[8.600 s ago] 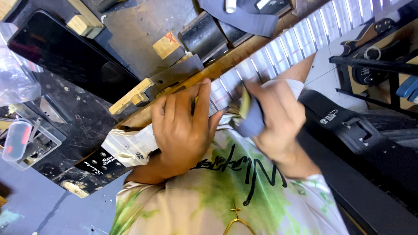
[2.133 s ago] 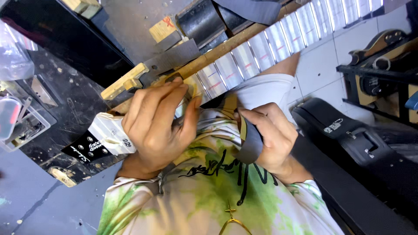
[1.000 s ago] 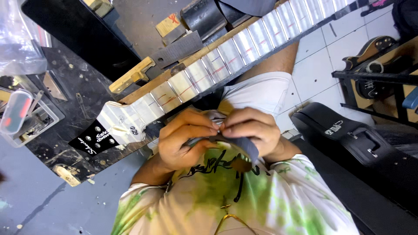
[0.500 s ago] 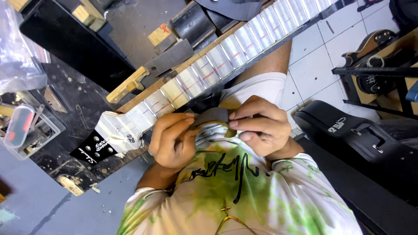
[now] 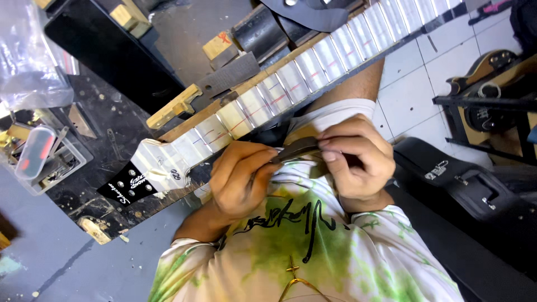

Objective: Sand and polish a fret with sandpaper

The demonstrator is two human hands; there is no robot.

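Workbench clutter fills the upper left of the head view: a dark, scuffed bench top, a clear plastic bag, a small clear box of parts at the left edge and wooden blocks near the top. White floor tiles show at the upper right, with a black instrument case at the right.

Across the frame, from lower left to upper right, lies a guitar neck, its fretboard covered in pale tape between the frets and its black headstock at the lower left.

We hold both hands just below the neck, above our green and white shirt. Our left hand and right hand are curled and together pinch a small dark folded piece, seemingly abrasive paper or a pad, clear of the neck.

We judge the step in hand to be readying this piece, folding or re-gripping it. The next move, as we see it, calls for a firm flat hold on the piece and bringing it squarely onto one fret between the taped fields.
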